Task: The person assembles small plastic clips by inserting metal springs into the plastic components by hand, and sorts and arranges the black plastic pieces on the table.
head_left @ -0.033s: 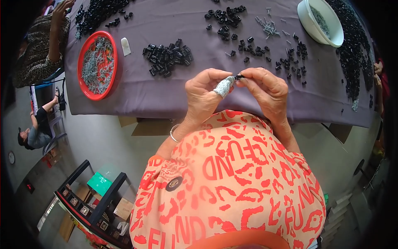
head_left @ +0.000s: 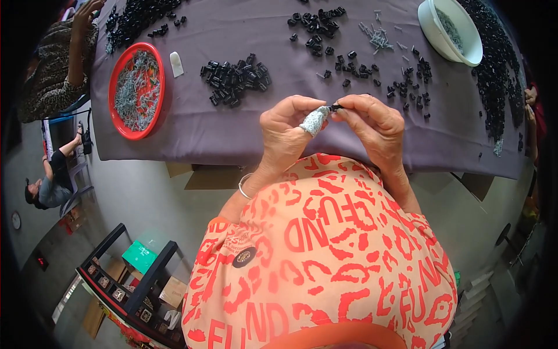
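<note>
My left hand (head_left: 288, 131) and my right hand (head_left: 372, 125) meet just above the near edge of the purple-grey cloth-covered table (head_left: 232, 134). Between their fingertips they pinch a small black part (head_left: 336, 107). A speckled grey fabric finger cover (head_left: 315, 120) sits on a finger of my left hand, right against the part. A silver bracelet (head_left: 243, 187) is on my left wrist. The part's shape is mostly hidden by my fingers.
A pile of black parts (head_left: 235, 78) lies ahead to the left, with more scattered parts (head_left: 360, 67) ahead. A red tray (head_left: 119, 113) holds grey metal pieces. A white bowl (head_left: 427, 26) stands far right. Another person's arm (head_left: 72, 52) rests at the table's left end.
</note>
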The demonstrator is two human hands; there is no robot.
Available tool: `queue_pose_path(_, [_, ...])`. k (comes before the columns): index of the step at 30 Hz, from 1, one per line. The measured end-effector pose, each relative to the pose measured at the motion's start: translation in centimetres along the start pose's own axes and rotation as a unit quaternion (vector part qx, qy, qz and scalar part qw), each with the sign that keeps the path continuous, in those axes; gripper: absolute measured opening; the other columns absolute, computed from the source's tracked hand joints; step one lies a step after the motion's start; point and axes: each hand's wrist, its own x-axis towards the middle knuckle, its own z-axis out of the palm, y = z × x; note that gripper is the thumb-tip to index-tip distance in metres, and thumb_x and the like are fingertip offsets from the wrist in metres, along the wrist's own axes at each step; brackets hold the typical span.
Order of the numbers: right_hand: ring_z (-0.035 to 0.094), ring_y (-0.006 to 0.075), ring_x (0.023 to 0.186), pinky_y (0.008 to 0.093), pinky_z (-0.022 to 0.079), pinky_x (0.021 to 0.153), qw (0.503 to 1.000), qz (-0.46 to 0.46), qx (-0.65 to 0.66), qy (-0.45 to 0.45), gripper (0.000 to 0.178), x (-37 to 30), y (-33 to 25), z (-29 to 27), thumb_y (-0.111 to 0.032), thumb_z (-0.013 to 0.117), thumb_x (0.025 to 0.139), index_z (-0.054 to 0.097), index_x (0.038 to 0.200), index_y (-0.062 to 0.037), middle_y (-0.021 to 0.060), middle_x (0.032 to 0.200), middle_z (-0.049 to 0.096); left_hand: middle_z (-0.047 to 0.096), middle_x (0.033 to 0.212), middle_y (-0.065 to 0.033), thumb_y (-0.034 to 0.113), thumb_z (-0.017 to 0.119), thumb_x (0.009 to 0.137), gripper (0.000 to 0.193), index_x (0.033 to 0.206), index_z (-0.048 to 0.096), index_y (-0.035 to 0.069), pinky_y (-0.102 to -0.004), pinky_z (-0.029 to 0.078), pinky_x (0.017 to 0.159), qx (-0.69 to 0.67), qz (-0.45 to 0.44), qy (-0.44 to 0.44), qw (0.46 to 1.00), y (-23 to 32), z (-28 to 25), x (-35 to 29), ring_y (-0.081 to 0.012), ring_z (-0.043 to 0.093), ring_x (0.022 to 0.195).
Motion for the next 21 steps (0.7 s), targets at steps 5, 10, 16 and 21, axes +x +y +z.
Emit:
queue_pose_path(5, [0.066,0.0145,0.080,0.0225,0.052,0.071,1.000,0.001,0.008,-0.003,0.017,0.2,-0.2,0.3,0.012,0.060,0.082,0.063,0.098,0.0055,0.0095,0.089,0.065,0.066,0.086,-0.0055,-0.002,0.067,0.082,0.012,0.093,0.065,-0.002,-0.0217,0.052,0.065,0.006,0.005,0.008,1.000,-0.1,-0.2,0.0,-0.0100,0.063,0.074])
queue_pose_path(10, [0.066,0.0143,0.080,0.0230,0.053,0.072,1.000,0.024,0.007,0.013,0.017,0.1,-0.2,0.6,0.012,0.059,0.082,0.063,0.098,0.0056,0.0095,0.090,0.065,0.064,0.088,-0.0061,-0.007,0.066,0.080,0.016,0.095,0.062,-0.005,-0.0207,0.052,0.071,-0.005,0.003,-0.003,1.000,-0.2,-0.5,0.0,-0.0101,0.063,0.080])
queue_pose_path(16, [0.066,0.0136,0.081,0.0221,0.053,0.072,1.000,0.018,0.010,0.009,0.017,-0.1,-0.1,0.6,0.011,0.060,0.082,0.063,0.098,0.0049,0.0087,0.089,0.065,0.064,0.086,-0.0067,-0.005,0.067,0.080,0.012,0.092,0.064,-0.003,-0.0228,0.052,0.066,0.005,0.018,0.000,1.000,-0.6,-0.3,0.1,-0.0116,0.063,0.074])
queue_pose_path(21, [0.064,0.0122,0.081,0.0223,0.051,0.071,0.998,0.007,-0.049,0.039,0.016,-0.3,0.5,1.4,0.008,0.062,0.082,0.064,0.098,0.0036,0.0074,0.089,0.066,0.066,0.088,-0.0063,-0.004,0.065,0.081,0.012,0.093,0.065,-0.002,-0.0221,0.051,0.066,0.010,-0.004,0.016,1.000,-0.5,0.1,-0.1,-0.0108,0.063,0.075])
